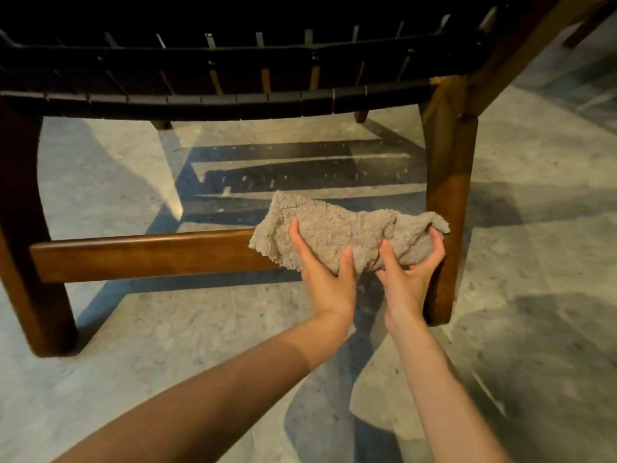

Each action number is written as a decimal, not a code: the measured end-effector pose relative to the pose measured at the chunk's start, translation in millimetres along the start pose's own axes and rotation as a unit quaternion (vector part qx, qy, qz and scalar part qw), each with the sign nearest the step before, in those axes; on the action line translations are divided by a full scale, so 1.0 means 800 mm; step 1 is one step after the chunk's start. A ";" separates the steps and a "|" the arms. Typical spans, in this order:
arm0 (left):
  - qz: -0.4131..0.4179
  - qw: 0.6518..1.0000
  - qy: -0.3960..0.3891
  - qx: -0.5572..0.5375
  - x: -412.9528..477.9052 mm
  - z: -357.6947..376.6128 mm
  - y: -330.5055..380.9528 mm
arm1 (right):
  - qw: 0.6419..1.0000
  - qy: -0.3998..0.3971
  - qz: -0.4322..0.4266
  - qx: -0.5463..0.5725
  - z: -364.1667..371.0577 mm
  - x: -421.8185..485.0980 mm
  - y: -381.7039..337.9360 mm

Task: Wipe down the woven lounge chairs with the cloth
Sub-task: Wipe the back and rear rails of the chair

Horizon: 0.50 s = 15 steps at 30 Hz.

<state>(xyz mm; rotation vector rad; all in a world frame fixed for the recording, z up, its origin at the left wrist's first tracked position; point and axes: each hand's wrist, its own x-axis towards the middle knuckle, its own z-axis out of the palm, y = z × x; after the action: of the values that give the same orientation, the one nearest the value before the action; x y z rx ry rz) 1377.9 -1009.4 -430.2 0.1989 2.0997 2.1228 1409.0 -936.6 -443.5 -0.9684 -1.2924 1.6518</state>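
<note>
I am holding the cloth point(337, 228) over the right end of the lower crossbar point(150, 255) of the lounge chair point(213, 101), just beside the front leg point(447, 195). My left hand point(329, 267) and right hand point(412, 270) are gripping the cloth side by side, nearly touching. In my judgement, I should be wrapping the cloth round the crossbar, pressing evenly, and drawing it along the grain towards the bare left end.
</note>
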 end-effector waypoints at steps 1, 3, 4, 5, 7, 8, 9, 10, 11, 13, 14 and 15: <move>0.004 1.000 -0.005 0.001 0.000 -0.002 0.000 | 1.000 -0.004 0.003 0.005 -0.002 0.002 -0.001; 0.009 1.000 -0.013 0.001 0.002 -0.005 -0.002 | 1.000 -0.005 0.002 0.004 -0.002 0.000 -0.002; 0.006 1.000 -0.018 0.001 0.003 -0.008 -0.003 | 1.000 -0.004 0.000 0.002 -0.001 -0.002 -0.002; 0.001 1.000 -0.025 0.001 0.004 -0.010 -0.002 | 1.000 -0.005 -0.004 0.000 0.001 -0.005 -0.003; -0.001 0.999 -0.043 -0.010 0.004 -0.017 -0.002 | 1.000 -0.005 -0.010 -0.004 0.006 -0.009 -0.003; 0.001 0.998 -0.052 -0.017 0.004 -0.022 -0.003 | 1.000 -0.004 -0.012 -0.005 0.009 -0.012 -0.003; 0.004 0.998 -0.058 -0.020 0.005 -0.028 -0.005 | 1.000 -0.005 -0.015 -0.008 0.012 -0.016 -0.001; 0.007 0.998 -0.059 -0.018 0.006 -0.036 -0.006 | 1.000 -0.010 -0.019 -0.012 0.017 -0.021 0.001; 0.012 0.998 -0.056 -0.014 0.008 -0.046 -0.007 | 0.999 -0.020 -0.024 -0.019 0.024 -0.029 0.003; 0.020 0.999 -0.044 -0.013 0.015 -0.072 -0.005 | 0.997 -0.056 -0.034 -0.036 0.043 -0.050 0.010; 0.023 0.999 -0.036 -0.014 0.020 -0.088 -0.004 | 0.995 -0.077 -0.036 -0.042 0.054 -0.062 0.014; 0.029 0.999 -0.026 -0.014 0.024 -0.107 -0.003 | 0.993 -0.101 -0.038 -0.046 0.067 -0.075 0.019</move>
<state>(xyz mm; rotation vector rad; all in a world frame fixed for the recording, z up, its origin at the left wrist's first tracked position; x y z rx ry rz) 1342.5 -1089.4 -434.2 0.3117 2.0589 2.1525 1381.0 -1013.2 -443.2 -0.8115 -1.5321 1.6768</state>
